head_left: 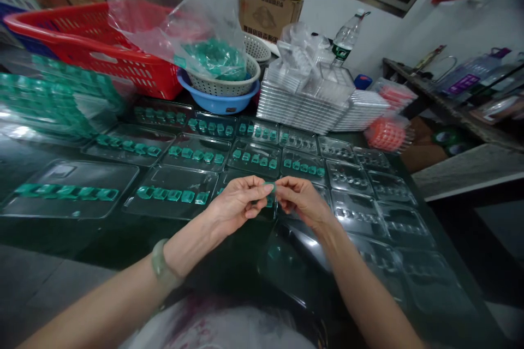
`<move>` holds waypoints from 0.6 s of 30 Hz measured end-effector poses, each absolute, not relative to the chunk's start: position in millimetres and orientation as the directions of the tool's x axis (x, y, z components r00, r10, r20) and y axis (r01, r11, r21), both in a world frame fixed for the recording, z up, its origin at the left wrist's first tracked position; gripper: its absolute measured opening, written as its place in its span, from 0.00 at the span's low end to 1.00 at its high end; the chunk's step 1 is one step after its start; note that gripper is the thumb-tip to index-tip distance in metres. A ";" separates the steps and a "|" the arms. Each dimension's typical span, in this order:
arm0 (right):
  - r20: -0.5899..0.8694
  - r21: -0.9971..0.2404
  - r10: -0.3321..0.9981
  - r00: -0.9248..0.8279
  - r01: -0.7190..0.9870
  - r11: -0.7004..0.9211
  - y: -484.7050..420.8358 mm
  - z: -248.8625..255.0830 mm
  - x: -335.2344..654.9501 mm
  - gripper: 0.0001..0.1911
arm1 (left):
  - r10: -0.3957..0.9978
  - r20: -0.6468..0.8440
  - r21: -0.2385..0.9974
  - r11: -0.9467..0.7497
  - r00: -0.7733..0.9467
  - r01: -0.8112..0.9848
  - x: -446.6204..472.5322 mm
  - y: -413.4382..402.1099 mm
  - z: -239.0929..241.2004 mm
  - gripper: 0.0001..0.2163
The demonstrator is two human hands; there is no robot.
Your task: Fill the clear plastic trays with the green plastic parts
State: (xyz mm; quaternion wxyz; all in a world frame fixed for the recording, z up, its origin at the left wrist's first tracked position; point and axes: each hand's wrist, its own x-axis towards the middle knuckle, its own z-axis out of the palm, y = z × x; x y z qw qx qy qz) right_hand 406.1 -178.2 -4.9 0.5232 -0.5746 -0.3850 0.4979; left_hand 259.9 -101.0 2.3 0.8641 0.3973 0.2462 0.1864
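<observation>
My left hand and my right hand meet over the middle of the table, fingertips pinched together on a small green translucent piece. Most of that piece is hidden by the fingers. Beneath and around the hands lie clear plastic trays in rows. Just left of my left hand, one clear tray holds a line of green cube-like pieces. Another tray beyond the hands has green pieces too. Right of my right hand, trays show only clear moulded hollows.
Tall stacks of clear trays stand at the back. Left of them are a blue basin with a white colander and a red basket. Filled green trays are piled at far left. A water bottle stands by the wall.
</observation>
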 end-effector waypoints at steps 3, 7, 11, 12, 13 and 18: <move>0.013 -0.990 0.930 0.368 0.137 -0.040 -183.3 1.6 407.1 0.12 | 0.467 -0.354 0.695 0.711 0.810 -0.106 263.7 -96.0 -2.9 0.08; 0.195 -0.922 0.908 0.370 0.385 0.041 -187.9 -0.5 396.1 0.11 | 0.461 -0.332 0.716 0.691 0.823 -0.099 270.8 -94.9 -8.4 0.06; 0.229 -0.872 0.902 0.366 0.489 0.023 -185.4 -9.4 399.5 0.09 | 0.482 -0.331 0.745 0.661 0.811 -0.088 276.1 -93.9 -9.8 0.06; 0.242 -0.856 0.894 0.378 0.516 0.014 -181.9 -11.2 407.8 0.09 | 0.477 -0.329 0.744 0.663 0.815 -0.088 276.5 -92.5 -10.1 0.07; 0.262 -0.833 0.878 0.401 0.554 -0.005 -176.6 -12.6 419.8 0.10 | 0.471 -0.323 0.739 0.668 0.821 -0.093 276.5 -90.5 -10.5 0.07; 0.376 -0.581 0.741 0.556 0.765 -0.279 -122.9 -18.8 510.5 0.17 | 0.490 -0.296 0.705 0.692 0.820 -0.159 269.8 -78.1 -12.3 0.10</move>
